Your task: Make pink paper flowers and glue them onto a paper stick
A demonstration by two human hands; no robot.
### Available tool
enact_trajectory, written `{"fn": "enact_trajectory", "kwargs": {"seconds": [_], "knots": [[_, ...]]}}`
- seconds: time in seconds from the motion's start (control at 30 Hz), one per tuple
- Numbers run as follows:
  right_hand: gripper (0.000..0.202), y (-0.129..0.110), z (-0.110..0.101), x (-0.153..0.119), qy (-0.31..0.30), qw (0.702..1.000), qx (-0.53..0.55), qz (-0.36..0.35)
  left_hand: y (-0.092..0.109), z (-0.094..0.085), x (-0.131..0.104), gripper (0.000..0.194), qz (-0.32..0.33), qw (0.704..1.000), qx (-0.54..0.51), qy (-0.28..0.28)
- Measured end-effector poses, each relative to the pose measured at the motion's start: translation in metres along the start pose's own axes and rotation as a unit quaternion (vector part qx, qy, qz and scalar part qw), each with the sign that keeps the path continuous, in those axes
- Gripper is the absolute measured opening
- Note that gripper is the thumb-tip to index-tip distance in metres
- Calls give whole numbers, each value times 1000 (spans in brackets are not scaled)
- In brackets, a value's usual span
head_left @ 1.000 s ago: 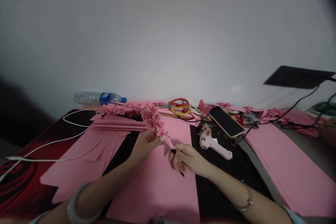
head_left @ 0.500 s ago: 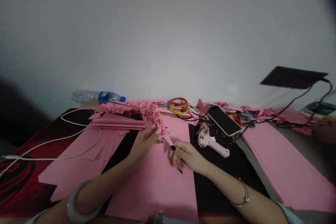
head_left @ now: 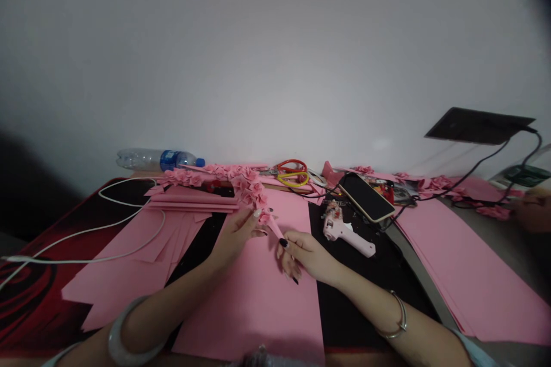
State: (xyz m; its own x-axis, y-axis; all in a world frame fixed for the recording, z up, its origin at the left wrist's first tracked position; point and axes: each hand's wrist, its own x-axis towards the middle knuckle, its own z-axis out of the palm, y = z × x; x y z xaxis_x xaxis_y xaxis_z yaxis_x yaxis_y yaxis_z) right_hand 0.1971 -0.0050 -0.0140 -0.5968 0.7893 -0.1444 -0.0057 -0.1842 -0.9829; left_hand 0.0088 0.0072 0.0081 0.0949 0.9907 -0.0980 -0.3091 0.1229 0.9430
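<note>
The flower-covered pink stem [head_left: 249,188] is grasped at its near end by the left hand [head_left: 241,233] and right hand [head_left: 305,253].

A pale bangle [head_left: 118,339], silver bracelet [head_left: 402,321], light sleeves [head_left: 472,348] and dark nail polish [head_left: 283,242] are worn.

pink paper-flower branch [head_left: 249,188] slants over a pink sheet [head_left: 262,304]

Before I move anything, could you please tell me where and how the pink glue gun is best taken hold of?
I would grip the handle of the pink glue gun from above, coming from the right: it lies on the black mat, the slim handle slanting right and towards the wearer, away from the cluttered-looking far end.
</note>
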Motion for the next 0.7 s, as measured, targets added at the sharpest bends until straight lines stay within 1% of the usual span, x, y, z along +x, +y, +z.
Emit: {"fn": "enact_trajectory", "kwargs": {"seconds": [0.17, 0.27, 0.43, 0.57, 0.7], "knots": [[47, -2, 1, 0, 2, 1000, -14, 2, 0, 0, -1, 47, -8, 1000, 8, -3], [47, -5, 2, 0, 0, 1000, -26, 11, -1, 0, 0, 49, -7, 1000, 0, -18], [46, -6, 2, -1, -7, 1000, -24, 17, -4, -1, 1, 43, -6, 998, -42, -44], [46, -6, 2, -1, -11, 999, -26, 20, -5, -1, 2, 41, -12, 997, -71, -25], [46, -8, 3, -2, -11, 999, -31, 23, -5, 0, 2, 42, -15, 997, -78, -22]]}}
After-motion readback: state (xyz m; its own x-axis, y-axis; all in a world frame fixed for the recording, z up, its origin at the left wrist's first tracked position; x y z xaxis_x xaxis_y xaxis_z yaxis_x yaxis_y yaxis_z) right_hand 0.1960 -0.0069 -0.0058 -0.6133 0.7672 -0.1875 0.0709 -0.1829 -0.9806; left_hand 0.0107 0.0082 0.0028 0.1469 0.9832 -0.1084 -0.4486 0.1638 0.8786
